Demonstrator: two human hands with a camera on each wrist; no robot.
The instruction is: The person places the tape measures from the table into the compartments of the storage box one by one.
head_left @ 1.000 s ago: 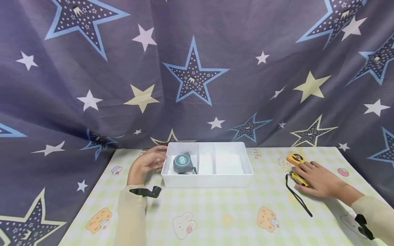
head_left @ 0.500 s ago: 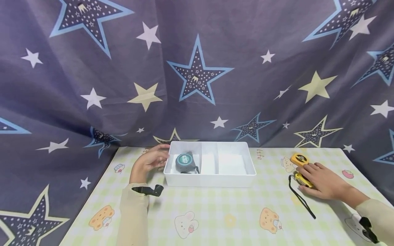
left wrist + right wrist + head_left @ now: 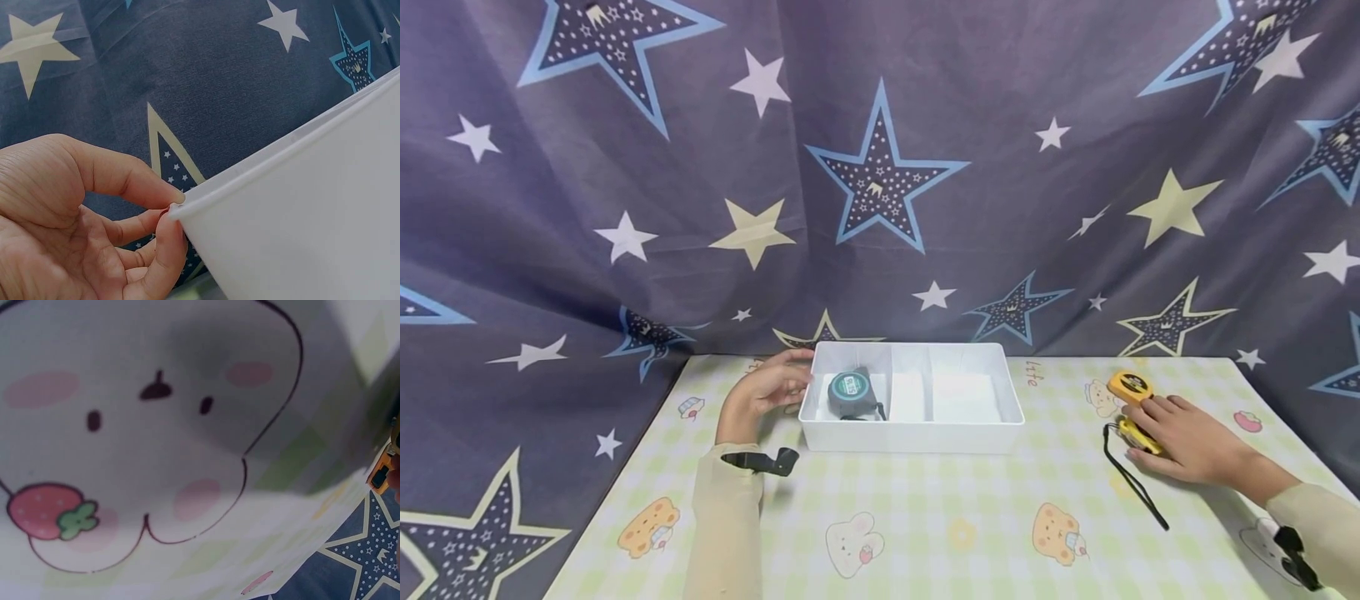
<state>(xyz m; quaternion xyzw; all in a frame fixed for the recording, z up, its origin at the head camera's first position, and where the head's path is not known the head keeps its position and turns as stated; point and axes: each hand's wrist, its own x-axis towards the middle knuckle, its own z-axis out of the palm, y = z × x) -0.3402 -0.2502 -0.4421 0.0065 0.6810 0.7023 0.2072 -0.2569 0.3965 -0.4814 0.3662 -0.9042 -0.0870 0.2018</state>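
My left hand is at the left end of a white divided box. In the left wrist view, its thumb and a finger pinch the corner of the box rim. A dark grey tape measure with a teal round label sits in the box's left compartment. Far to the right, my right hand grips a yellow tape measure on the table, thumb on the near side and fingers over the top, partly hiding it. Its black wrist strap trails toward the front.
Just behind the right hand's fingertips lies an orange tape measure. A patterned cloth covers the table, and a star-printed curtain hangs close behind the box. The right wrist view is mostly tablecloth, with a bit of orange at its right edge.
The head view has shifted slightly, so everything sits a little farther right in it. Both hands, the box and the tape measures otherwise keep their places.
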